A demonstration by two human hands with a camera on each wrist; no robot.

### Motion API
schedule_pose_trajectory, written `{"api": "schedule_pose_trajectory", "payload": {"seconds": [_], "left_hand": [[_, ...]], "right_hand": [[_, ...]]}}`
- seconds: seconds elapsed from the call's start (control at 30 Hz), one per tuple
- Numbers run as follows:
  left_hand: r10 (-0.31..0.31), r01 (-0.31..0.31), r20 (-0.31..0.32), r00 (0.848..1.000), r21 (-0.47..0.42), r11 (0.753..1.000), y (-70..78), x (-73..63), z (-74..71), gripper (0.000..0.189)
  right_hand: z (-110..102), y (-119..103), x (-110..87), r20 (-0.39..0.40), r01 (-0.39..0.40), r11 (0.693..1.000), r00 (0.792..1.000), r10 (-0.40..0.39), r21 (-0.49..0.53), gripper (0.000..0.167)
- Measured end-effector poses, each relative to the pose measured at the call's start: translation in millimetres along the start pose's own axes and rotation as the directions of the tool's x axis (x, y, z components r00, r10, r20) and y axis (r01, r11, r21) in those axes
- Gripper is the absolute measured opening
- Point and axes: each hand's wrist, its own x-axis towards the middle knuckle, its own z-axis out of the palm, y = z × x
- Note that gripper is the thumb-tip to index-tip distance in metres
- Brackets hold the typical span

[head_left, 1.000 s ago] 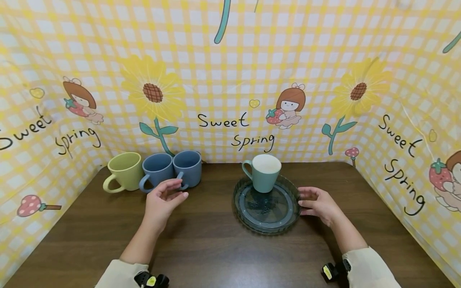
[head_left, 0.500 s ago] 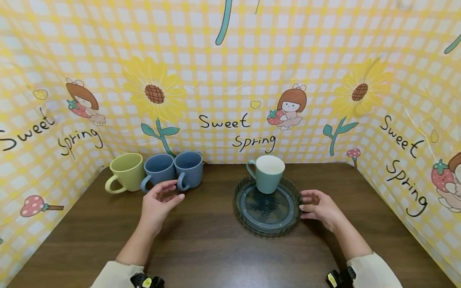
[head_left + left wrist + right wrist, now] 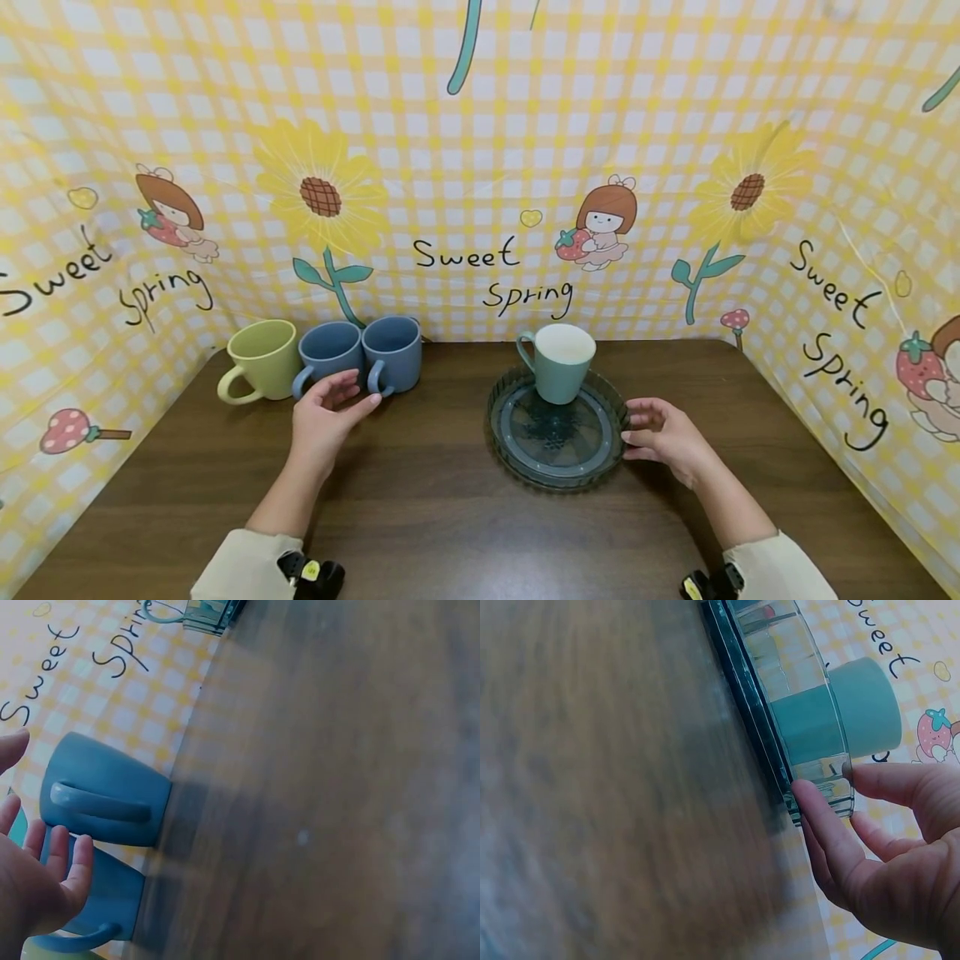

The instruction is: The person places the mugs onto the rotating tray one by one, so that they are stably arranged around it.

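My left hand (image 3: 318, 429) hovers in front of two blue mugs (image 3: 392, 354), its fingers loosely bent and holding nothing. In the left wrist view its fingers overlap the lower blue mug (image 3: 112, 889). On the right stands a round, dark see-through tray (image 3: 517, 473) with a ribbed wall. A teal mug (image 3: 561, 377), white inside, stands upright at the back of this tray, handle to the left. My right hand (image 3: 671, 437) touches the tray's right side with its fingertips. The right wrist view shows these fingers (image 3: 885, 780) against the clear wall, from rim to base.
A yellow-green mug (image 3: 262, 360) stands left of the blue ones, handle toward the front left. All sit on a dark wooden table (image 3: 450, 533). A yellow checked cloth (image 3: 465, 167) with printed flowers and girls rises behind and along both sides.
The teal mug and its handle have shifted slightly right within the tray, while the tray's outline stays nearly in place. My left hand has drifted a little left.
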Motion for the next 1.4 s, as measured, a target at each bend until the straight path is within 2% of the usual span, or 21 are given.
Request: {"api": "schedule_pose_trajectory", "payload": {"seconds": [0.27,0.8,1.17,1.4], "left_hand": [[-0.022,0.019,0.043,0.999,0.069,0.997,-4.0,8.8,0.9,0.062],[-0.107,0.096,0.08,0.991,0.125,0.988,-13.9,25.7,7.7,0.056],[-0.037,0.036,0.035,0.999,0.039,0.999,-19.4,27.7,14.0,0.044],[-0.07,0.069,-0.021,0.997,-0.05,0.996,-17.8,24.3,16.5,0.041]], "right_hand": [[2,-1,-2.6,-0.004,-0.014,1.0,1.0,0.014,-0.004,0.063],[7,0,-8.4,-0.006,-0.029,0.999,1.0,0.029,-0.034,0.07],[6,-4,-10.1,-0.004,-0.047,0.997,0.999,0.046,-0.054,0.071],[3,-2,-5.9,-0.02,-0.057,0.996,0.998,0.056,-0.071,0.068]]}}
